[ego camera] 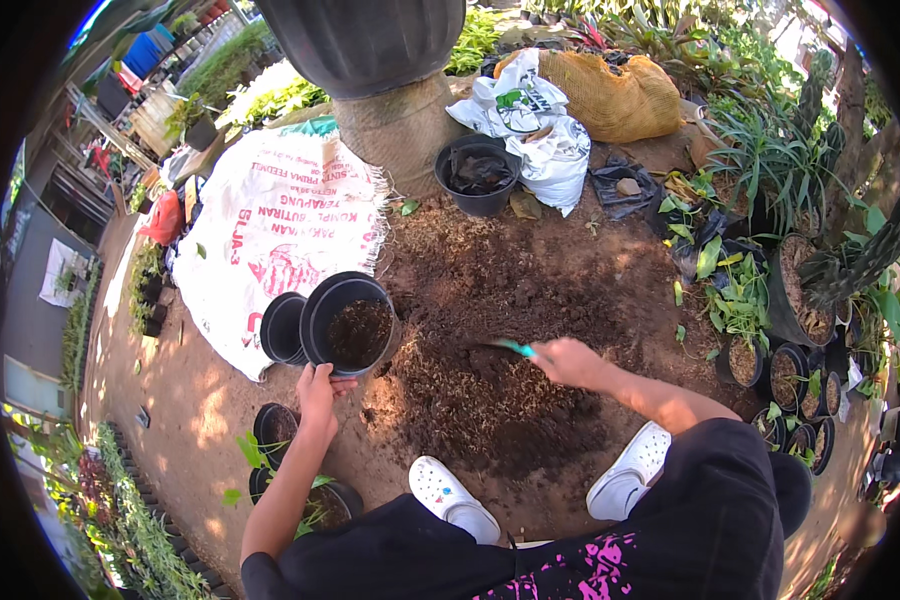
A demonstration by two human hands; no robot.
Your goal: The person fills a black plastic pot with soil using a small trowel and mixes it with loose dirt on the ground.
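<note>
My left hand grips the lower rim of a black plastic plant pot, which is tilted so that dark soil shows inside. Another black pot is just to its left, over the edge of a white woven sack. A small garden trowel with a green handle is held in my right hand; its blade is at the heap of dark potting soil and looks blurred. The heap lies on the ground in front of my white clogs.
A large dark planter on a stone-like pedestal stands ahead. Beside it are a black pot with dark plastic, a white plastic sack and an orange mesh sack. Potted plants line the right; more pots stand near my left arm.
</note>
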